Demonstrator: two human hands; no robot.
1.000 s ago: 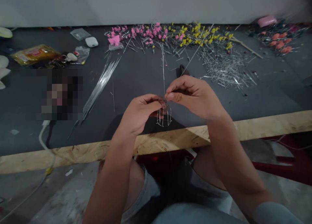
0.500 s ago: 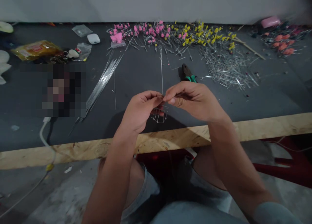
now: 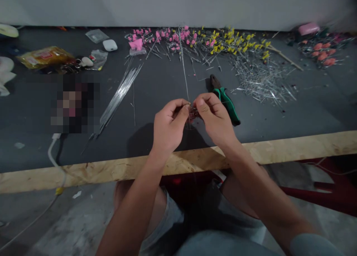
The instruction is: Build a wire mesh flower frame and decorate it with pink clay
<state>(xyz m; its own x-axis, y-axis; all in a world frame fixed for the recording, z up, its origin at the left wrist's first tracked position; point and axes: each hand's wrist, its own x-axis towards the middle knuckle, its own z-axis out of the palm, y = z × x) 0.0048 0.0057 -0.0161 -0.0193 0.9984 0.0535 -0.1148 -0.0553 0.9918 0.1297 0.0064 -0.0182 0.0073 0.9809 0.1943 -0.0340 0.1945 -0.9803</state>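
Note:
My left hand (image 3: 169, 129) and my right hand (image 3: 213, 116) meet above the near part of the dark table (image 3: 156, 88). Both pinch a small bent wire piece (image 3: 192, 113) between thumb and fingertips. A long thin wire (image 3: 184, 75) rises from the pinch toward the far side of the table. Most of the wire piece is hidden behind my fingers. Green-handled pliers (image 3: 225, 99) lie just right of my right hand.
A bundle of straight wires (image 3: 118, 96) lies to the left. Pink beaded stems (image 3: 164, 36), yellow beaded stems (image 3: 234, 40) and a heap of short wires (image 3: 259, 79) lie at the back. A yellow packet (image 3: 41, 57) and a white earbud case (image 3: 109, 45) sit far left. The wooden table edge (image 3: 292, 148) runs in front.
Both hands have drawn closer together and moved slightly away from me. The looped wire piece that hung below my fingers is now tucked between them. The pliers have come into full view.

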